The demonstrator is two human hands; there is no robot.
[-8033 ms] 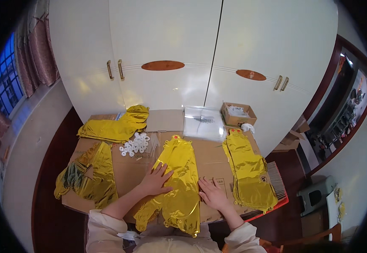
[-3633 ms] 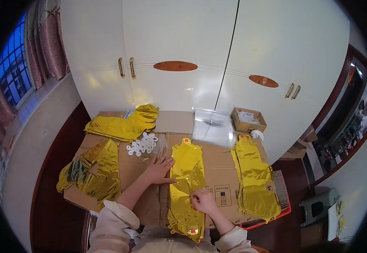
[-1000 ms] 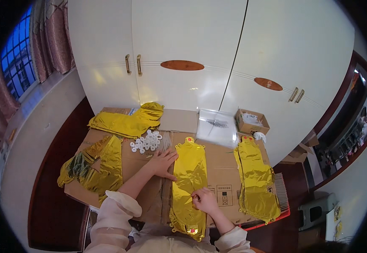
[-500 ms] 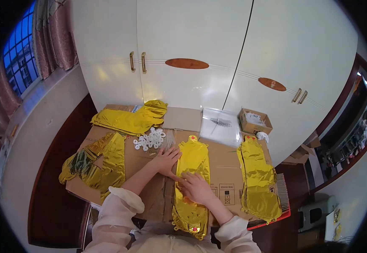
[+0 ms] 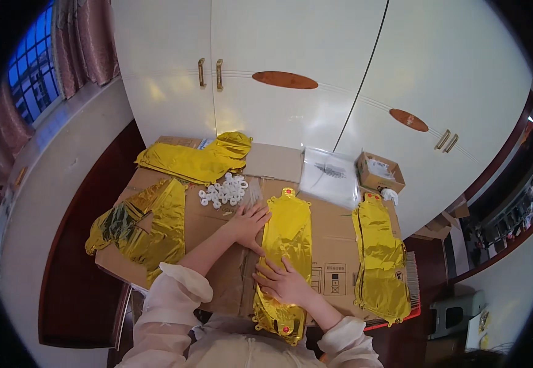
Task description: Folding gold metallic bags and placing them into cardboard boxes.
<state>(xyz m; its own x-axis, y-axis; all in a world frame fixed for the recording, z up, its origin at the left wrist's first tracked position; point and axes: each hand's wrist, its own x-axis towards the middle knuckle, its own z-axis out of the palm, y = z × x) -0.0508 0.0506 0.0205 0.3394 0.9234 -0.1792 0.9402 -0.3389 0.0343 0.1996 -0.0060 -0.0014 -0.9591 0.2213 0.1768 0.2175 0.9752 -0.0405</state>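
Note:
A flat gold foil balloon (image 5: 288, 233), long and narrow with small tabs round its rim and a red dot near each end, lies lengthwise in front of me on brown cardboard. My left hand (image 5: 248, 227) rests at its left edge, fingers stretched out flat and the thumb pointing toward me. Lower down, my right hand (image 5: 283, 283) lies on the foil with its fingers spread and the tips reaching the left edge. Neither hand grips anything. Beyond my left hand is a pile of white rings (image 5: 223, 191), beside thin clear strips (image 5: 253, 191).
More gold foil balloons lie at the right (image 5: 381, 260), the left (image 5: 156, 230) and the far left (image 5: 196, 161). At the back are clear plastic bags (image 5: 331, 178) and a small cardboard box (image 5: 380, 173). White cabinets (image 5: 285, 116) stand behind the cardboard (image 5: 217, 294).
My right hand has slid toward me along the foil, and its fingers are more spread. My left hand stays at the same edge. The whole view has shifted slightly.

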